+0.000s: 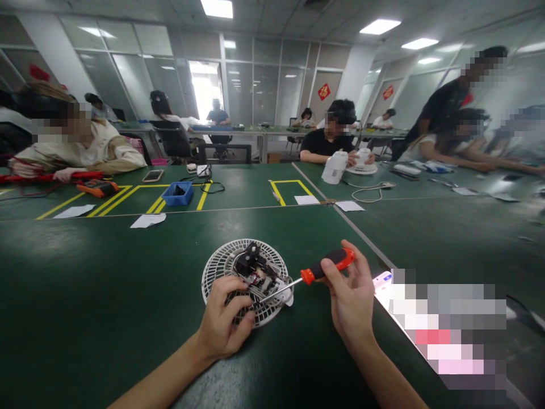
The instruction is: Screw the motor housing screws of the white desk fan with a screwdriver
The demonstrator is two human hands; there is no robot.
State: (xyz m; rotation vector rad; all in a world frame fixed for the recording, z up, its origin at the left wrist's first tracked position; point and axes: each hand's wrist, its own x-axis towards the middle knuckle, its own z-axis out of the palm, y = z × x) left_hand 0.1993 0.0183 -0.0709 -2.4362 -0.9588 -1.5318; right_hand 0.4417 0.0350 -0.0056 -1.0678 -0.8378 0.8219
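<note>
A red-and-black screwdriver (pixel 327 266) is in my right hand (pixel 353 292), its handle pinched between thumb and fingers. The metal shaft slopes down to the left, and its tip reaches the parts on a round white fan grille (pixel 217 257). On top of the grille sits a black motor assembly (pixel 249 261) with wires and small parts around it. My left hand (pixel 225 318) is curled over the near left side of the grille, gripping it, with thumb and fingertips close to the screwdriver's tip. What lies under those fingertips is hidden.
A lit screen (pixel 404 318), partly blurred out, lies by my right arm. Farther off on the green table are a blue bin (pixel 177 193), paper slips (pixel 148 220), a phone (pixel 153 176) and an orange-and-black meter (pixel 97 188). Across the table, a person handles white parts (pixel 335 167).
</note>
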